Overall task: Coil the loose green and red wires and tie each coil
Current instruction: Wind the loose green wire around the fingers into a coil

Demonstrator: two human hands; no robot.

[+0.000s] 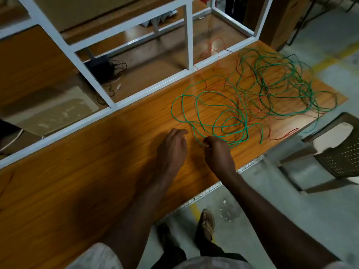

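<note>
A long green wire [213, 98] lies in loose tangled loops across the right half of the wooden table [97, 171]. A thinner red wire [269, 121] winds through the same tangle, and one red end hangs over the table's front edge. My right hand [218, 154] pinches a near loop of the green wire between thumb and fingertips. My left hand [172, 146] hovers just to its left with its fingers loosely curled over the tabletop, holding nothing that I can see.
A white metal frame [136, 94] runs along the table's far edge, with a black device and cables [101, 67] behind it. A brown plastic chair [338, 152] stands at the right. My feet are on the concrete floor below the table's front edge.
</note>
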